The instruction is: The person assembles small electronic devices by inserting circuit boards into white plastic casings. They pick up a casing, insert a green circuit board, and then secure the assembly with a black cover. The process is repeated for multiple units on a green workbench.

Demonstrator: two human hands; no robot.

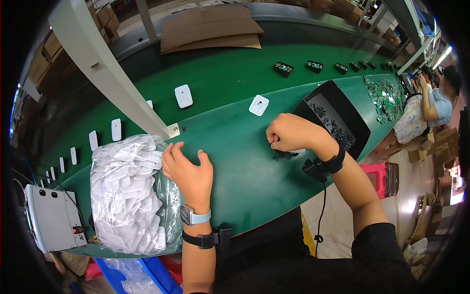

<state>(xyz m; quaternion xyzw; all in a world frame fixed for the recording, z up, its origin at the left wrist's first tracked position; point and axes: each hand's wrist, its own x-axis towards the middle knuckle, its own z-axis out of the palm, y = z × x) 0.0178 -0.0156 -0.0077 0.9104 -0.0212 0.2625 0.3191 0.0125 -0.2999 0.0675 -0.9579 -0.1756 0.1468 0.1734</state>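
Observation:
My left hand [188,171] hovers over the green work table [235,196], fingers curved and thumb apart, with nothing in it. Beside it lies a clear plastic bag [169,210] full of white plastic covers [122,196]. My right hand [293,132] is closed, fingertips pinched down close to a few small black pieces [279,156] on the table. Whatever the pinch holds is hidden behind the fingers. Part of a white piece [297,152] shows beneath that wrist. One white cover with a dark centre [258,105] rests flat just beyond the right hand.
An open black box [360,115] of small black parts stands right of my right hand. Green circuit boards [384,98] are piled farther right, near a seated person [435,105]. White covers [183,96] and black housings [283,69] line the belt. A metal post [107,73] rises at left.

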